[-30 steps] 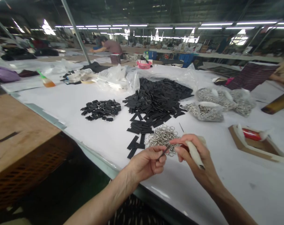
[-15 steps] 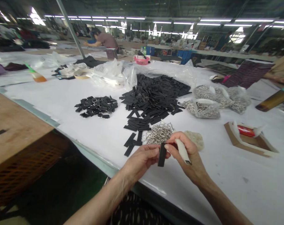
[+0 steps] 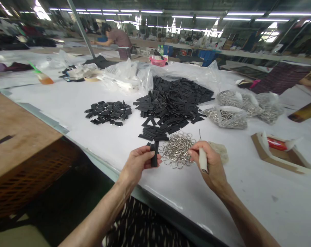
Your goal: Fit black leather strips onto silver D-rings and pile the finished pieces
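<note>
My left hand pinches a short black fabric strip between thumb and fingers, held upright above the near edge of the table. My right hand is closed round a tool with a thick whitish handle; its thin metal tip points up and away. The thumb and fingertips of that hand are at the right side of a heap of silver metal rings. Whether they pinch a ring I cannot tell. Beyond lies a large pile of black strips. Left of it sits a smaller pile of folded black pieces with rings.
Clear bags of metal rings lie to the right, near an open cardboard box with a red item inside. Crumpled plastic and a pink basket are further back. A wooden board adjoins at left. Other people work beyond.
My hands have moved apart. The left went left with the black strip; the right, still holding the tool, shifted to the right side of the ring heap.
</note>
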